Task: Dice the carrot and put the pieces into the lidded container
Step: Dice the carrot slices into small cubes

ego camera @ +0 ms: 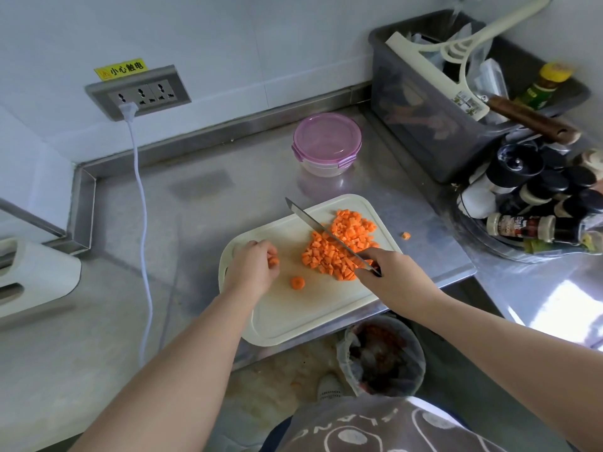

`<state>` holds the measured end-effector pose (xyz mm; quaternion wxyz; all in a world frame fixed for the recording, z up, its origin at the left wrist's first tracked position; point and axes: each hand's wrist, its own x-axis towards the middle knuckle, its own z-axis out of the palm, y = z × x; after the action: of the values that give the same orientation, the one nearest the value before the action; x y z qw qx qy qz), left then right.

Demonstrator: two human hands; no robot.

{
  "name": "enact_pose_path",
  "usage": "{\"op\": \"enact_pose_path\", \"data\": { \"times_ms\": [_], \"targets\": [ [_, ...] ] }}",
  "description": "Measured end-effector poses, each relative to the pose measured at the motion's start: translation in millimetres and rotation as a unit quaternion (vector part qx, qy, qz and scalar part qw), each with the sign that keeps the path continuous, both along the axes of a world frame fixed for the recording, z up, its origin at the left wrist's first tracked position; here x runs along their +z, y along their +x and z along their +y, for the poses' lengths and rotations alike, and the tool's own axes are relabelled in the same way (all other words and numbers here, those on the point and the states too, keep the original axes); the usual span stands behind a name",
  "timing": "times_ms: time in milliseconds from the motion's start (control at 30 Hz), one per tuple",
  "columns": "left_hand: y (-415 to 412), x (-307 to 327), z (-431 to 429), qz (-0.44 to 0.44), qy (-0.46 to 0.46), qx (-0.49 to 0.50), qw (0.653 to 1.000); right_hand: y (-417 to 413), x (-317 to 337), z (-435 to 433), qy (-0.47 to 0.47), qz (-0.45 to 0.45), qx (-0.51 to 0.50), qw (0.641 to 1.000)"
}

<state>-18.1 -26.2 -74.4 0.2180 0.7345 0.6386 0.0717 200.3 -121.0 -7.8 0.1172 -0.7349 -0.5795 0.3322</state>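
A pile of diced carrot [339, 246] lies on the right half of the white cutting board [293, 308]. My right hand [394, 275] grips a knife [313, 225] whose blade lies across the pile, tip pointing far left. My left hand [253, 267] pinches a small carrot piece [273, 261] at its fingertips on the board's left side. A round carrot end [297, 282] sits alone on the board between my hands. One stray cube [405, 235] lies on the steel counter right of the board. The container [327, 143], with its pink lid shut, stands behind the board.
A grey bin [424, 125] with tools stands at the back right, and a rack of spice bottles [538, 203] at the right. A white cable [143, 207] hangs from the wall socket at the left. A lined trash bin [381, 357] sits on the floor below the counter edge.
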Motion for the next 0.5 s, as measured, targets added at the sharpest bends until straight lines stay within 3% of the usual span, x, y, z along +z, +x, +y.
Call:
{"op": "enact_pose_path", "data": {
  "times_ms": [200,500],
  "targets": [
    [17.2,9.1,-41.1,-0.102,-0.009,-0.074,0.992,-4.7,-5.6,-4.1,-0.007,0.015,0.012,1.000],
    [16.2,-0.7,-46.4,-0.074,-0.023,-0.081,0.994,-10.2,-7.5,-4.4,-0.011,0.020,0.021,1.000]
  ]
}}
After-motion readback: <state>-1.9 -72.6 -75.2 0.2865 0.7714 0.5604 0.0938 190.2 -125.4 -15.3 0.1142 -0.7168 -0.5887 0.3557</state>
